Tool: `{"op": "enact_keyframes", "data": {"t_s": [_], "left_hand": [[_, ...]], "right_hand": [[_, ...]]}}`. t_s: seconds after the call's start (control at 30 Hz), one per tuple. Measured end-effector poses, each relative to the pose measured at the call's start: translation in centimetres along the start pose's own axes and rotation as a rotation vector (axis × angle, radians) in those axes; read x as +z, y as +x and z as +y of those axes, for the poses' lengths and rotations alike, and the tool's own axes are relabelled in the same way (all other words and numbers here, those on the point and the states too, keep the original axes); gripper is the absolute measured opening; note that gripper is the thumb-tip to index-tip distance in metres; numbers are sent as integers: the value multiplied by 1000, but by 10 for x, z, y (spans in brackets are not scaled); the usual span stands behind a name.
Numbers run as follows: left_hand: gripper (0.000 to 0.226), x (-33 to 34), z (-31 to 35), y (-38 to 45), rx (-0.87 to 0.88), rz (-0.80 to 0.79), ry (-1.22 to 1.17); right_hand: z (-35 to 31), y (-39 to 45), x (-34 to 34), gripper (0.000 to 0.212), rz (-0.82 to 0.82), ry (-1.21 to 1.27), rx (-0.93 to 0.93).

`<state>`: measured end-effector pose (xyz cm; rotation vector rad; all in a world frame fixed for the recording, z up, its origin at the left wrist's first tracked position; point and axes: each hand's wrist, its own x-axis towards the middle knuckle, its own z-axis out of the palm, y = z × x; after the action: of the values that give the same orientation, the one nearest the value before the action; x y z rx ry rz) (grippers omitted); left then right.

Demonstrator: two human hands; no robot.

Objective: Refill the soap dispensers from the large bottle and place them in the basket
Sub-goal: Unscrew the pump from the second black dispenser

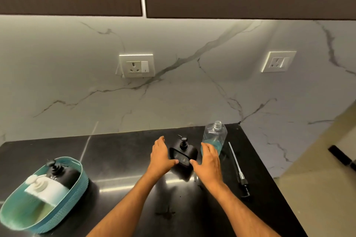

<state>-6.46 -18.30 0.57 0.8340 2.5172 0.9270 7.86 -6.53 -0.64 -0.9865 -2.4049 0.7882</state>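
Now both hands flank the squat matte-black soap dispenser with a pump top and ribbed sponge tray (183, 157), which stands on the glossy black counter (123, 159) just in front of the clear uncapped large bottle of blue liquid (213, 138). The left hand (160, 157) and right hand (209, 161) are spread, fingers straight, thumbs touching its front edge. Refilled, it probably feels heavy, rigid and perhaps slick; take it by the flat sides, not the pump. The teal woven oval basket (77, 184) at left holds two dispensers.
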Motion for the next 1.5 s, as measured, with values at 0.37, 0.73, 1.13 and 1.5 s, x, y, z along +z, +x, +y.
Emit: {"op": "enact_keyframes", "data": {"t_s": [0.37, 0.73, 1.13, 1.5], "left_hand": [[94, 24, -9, 38, 96, -143, -50], [57, 5, -28, 19, 223, -50, -63], [47, -23, -30, -94, 252, 124, -272], [47, -34, -48, -131, 240, 112, -258]], "right_hand": [[12, 21, 24, 65, -183, 52, 12], [4, 19, 17, 66, -237, 104, -46], [-48, -44, -20, 69, -190, 150, -284], [-100, -69, -25, 29, -261, -81, -361]]}}
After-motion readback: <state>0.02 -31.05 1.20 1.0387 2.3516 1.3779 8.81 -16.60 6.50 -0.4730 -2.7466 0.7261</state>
